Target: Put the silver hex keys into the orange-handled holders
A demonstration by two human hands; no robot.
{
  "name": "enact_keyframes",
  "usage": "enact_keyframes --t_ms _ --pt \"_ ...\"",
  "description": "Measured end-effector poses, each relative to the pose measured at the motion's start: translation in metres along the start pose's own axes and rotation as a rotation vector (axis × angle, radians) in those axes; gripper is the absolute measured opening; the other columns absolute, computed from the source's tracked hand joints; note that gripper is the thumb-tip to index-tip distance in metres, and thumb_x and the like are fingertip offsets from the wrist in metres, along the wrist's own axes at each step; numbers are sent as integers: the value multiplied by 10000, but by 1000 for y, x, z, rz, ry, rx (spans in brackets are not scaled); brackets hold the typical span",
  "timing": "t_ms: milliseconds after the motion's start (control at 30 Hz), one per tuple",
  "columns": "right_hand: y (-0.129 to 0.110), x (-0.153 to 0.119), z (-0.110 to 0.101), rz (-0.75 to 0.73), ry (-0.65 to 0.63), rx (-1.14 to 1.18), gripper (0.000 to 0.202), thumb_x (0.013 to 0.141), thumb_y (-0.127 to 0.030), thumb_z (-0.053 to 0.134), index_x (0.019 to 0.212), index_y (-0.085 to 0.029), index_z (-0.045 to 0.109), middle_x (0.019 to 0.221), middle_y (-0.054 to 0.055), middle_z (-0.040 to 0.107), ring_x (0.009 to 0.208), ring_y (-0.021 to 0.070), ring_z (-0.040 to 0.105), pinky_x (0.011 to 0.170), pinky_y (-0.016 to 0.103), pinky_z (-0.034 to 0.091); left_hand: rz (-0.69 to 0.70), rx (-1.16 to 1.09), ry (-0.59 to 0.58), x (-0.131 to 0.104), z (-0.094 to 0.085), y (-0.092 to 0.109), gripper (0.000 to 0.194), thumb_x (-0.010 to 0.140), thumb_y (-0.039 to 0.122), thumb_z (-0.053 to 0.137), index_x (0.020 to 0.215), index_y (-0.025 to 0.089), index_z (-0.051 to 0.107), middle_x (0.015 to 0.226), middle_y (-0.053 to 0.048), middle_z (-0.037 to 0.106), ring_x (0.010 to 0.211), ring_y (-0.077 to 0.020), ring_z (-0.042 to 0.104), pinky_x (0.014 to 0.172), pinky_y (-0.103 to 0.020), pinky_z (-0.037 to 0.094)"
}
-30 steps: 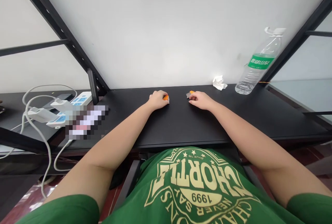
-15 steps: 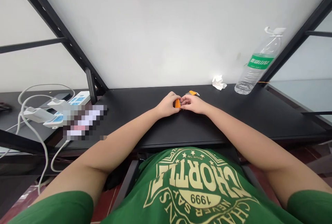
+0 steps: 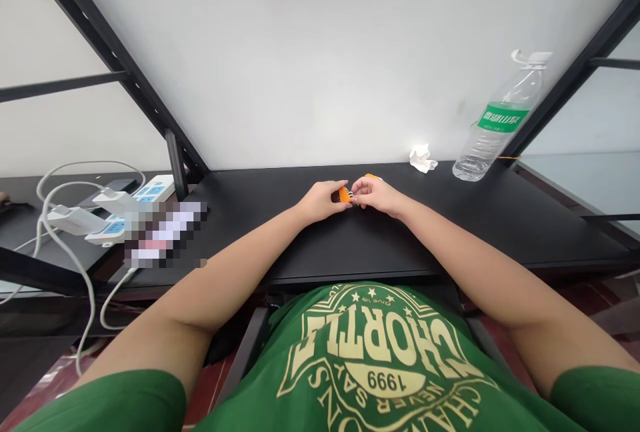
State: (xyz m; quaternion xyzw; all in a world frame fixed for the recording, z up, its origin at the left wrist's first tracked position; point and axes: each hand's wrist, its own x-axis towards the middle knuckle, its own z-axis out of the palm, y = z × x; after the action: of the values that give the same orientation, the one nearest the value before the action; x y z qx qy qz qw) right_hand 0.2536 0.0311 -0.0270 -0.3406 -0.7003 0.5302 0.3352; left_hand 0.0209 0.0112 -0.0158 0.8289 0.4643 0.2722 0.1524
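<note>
Near the middle of the black tabletop, my left hand is closed around a small orange piece with dark and white stripes. Its orange face shows between the thumb and fingers, and thin white bits stick out on the right; its exact kind is too small to tell. My right hand is bent just beside it, fingertips pinched together at that striped edge. What those fingertips grip, if anything, cannot be made out. Behind the right hand, a second orange piece lies on the table, mostly hidden.
A crumpled white tissue and a clear bottle with a green label stand near the wall. To the left are a white power strip with plugged chargers and cables, and a blurred-out phone-like thing. Black frame posts flank the table.
My right hand has shifted slightly to the right and its fingers have turned. The orange piece in my left hand has tilted, showing more white bits at its right edge.
</note>
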Motion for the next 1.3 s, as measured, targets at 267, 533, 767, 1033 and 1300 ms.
enact_keyframes --t_ms 267,533,767,1033,1300 --pt "-7 -4 2 -36 26 96 302 769 -313 837 960 -208 629 811 -1 718 662 125 613 660 284 497 1 -14 33 2 1 1 618 786 478 781 1338 208 712 1098 -63 780 891 -218 709 886 -346 572" --pt "-5 -4 4 -109 -18 -22 268 802 -272 762 1048 -239 659 729 -48 636 592 129 611 644 299 494 80 -8 -8 -2 -3 12 293 816 422 711 1034 231 747 810 14 687 718 -163 598 703 -293 488" --pt "-2 -3 6 -35 -30 -144 222 836 -312 776 1008 -225 666 777 -2 691 553 125 596 559 284 466 115 52 -52 -2 -3 7 299 807 403 705 1061 251 747 899 -20 731 775 -195 646 732 -310 506" --pt "-8 -2 2 41 123 -87 169 811 -161 733 916 -213 611 735 17 720 531 112 532 504 251 382 35 112 -127 4 -23 -10 465 775 423 738 1205 246 762 1039 -38 782 866 -224 698 797 -321 545" --pt "-17 -11 -20 183 48 -302 102 862 -186 702 926 -197 623 820 36 745 541 109 552 557 264 425 -43 163 -108 1 -39 -35 454 790 436 744 1207 259 772 1108 -32 784 947 -235 715 853 -313 573"
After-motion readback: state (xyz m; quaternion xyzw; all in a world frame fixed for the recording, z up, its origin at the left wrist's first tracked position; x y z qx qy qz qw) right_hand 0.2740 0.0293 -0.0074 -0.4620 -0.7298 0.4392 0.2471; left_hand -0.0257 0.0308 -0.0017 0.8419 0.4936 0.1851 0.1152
